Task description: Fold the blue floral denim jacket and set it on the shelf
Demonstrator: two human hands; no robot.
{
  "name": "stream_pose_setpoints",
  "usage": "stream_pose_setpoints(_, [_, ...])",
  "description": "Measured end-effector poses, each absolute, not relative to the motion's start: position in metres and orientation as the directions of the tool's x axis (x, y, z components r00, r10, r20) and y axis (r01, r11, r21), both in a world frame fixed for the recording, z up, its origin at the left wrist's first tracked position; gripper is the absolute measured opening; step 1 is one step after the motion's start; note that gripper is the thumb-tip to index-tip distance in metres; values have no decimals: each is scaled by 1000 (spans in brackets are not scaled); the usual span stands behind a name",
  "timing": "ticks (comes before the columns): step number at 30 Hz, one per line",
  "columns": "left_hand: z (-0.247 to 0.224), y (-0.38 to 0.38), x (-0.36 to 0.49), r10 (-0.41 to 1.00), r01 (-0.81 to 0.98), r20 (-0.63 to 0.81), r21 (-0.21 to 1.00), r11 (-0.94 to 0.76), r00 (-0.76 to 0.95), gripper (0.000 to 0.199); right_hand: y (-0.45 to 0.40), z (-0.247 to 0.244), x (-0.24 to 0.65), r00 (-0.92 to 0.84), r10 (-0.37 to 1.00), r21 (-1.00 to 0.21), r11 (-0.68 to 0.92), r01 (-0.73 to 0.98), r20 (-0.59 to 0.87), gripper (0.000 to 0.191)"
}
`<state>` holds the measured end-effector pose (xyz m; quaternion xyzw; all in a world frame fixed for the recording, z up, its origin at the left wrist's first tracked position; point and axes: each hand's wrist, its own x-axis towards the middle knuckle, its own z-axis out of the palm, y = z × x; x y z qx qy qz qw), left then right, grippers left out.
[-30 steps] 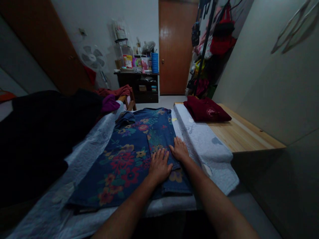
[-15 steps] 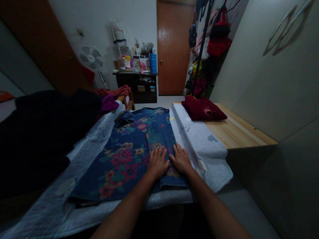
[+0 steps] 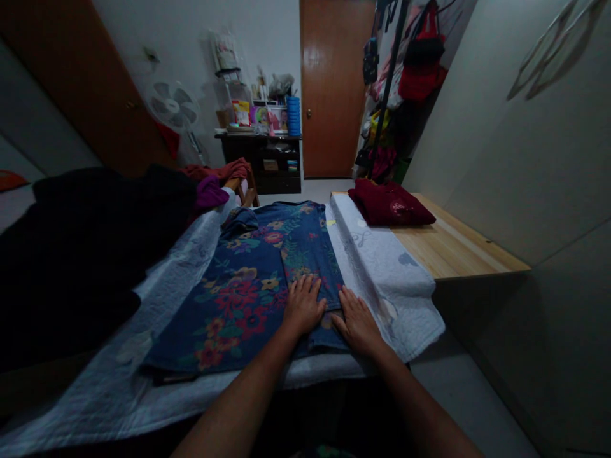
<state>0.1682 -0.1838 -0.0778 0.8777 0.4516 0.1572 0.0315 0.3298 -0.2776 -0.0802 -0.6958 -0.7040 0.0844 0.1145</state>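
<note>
A dark blue garment (image 3: 238, 299) with red, yellow and green flowers lies spread on a pale quilted cover (image 3: 157, 318). Its right side is folded inward, and a sleeve (image 3: 312, 254) lies along the body there. My left hand (image 3: 304, 305) rests flat on the lower end of this sleeve, fingers stretched forward. At the garment's right edge, my right hand (image 3: 357, 321) lies palm down with its fingers extended, partly over the pale cover. Neither hand grips anything. Another bit of the garment is bunched at its far left corner.
Dark clothing (image 3: 86, 254) is heaped on the left, beside a purple cloth (image 3: 210, 193). A folded maroon garment (image 3: 391, 203) sits on a wooden board (image 3: 468, 248) at the right. Farther back are a fan (image 3: 174, 108), a black cabinet (image 3: 260, 162) and a door (image 3: 337, 89).
My right hand has slid right and slightly nearer to me, to the garment's edge. My left hand stays almost in place on the sleeve. The view has shifted slightly.
</note>
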Motion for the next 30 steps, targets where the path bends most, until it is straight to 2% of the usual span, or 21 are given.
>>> stream_pose_setpoints(8, [-75, -184, 166, 809, 767, 256, 262, -586, 530, 49, -273, -71, 327, 24, 1000, -296, -21, 955, 8, 64])
stream_pose_setpoints(10, [-76, -184, 165, 804, 758, 273, 275, -591, 528, 46, -266, -67, 321, 46, 998, -291, -32, 956, 41, 62])
stream_pose_setpoints(14, [-79, -181, 163, 797, 736, 293, 311, -602, 528, 42, -256, -67, 305, 0, 989, -270, 40, 962, 145, 57])
stream_pose_setpoints(20, [-76, -183, 156, 811, 717, 215, 383, -582, 543, 41, -256, -78, 300, -80, 985, -254, 117, 960, 151, 57])
stream_pose_setpoints(22, [-72, -189, 149, 800, 709, 126, 399, -582, 586, 48, -257, -79, 302, -82, 987, -259, 116, 959, 136, 58])
stream_pose_setpoints(25, [-65, -202, 136, 749, 687, -11, 409, -601, 662, 72, -257, -79, 305, -75, 991, -280, 103, 954, 109, 59])
stream_pose_setpoints(30, [-53, -215, 121, 710, 695, -130, 389, -605, 692, 102, -256, -70, 309, -71, 995, -318, 88, 944, 64, 59])
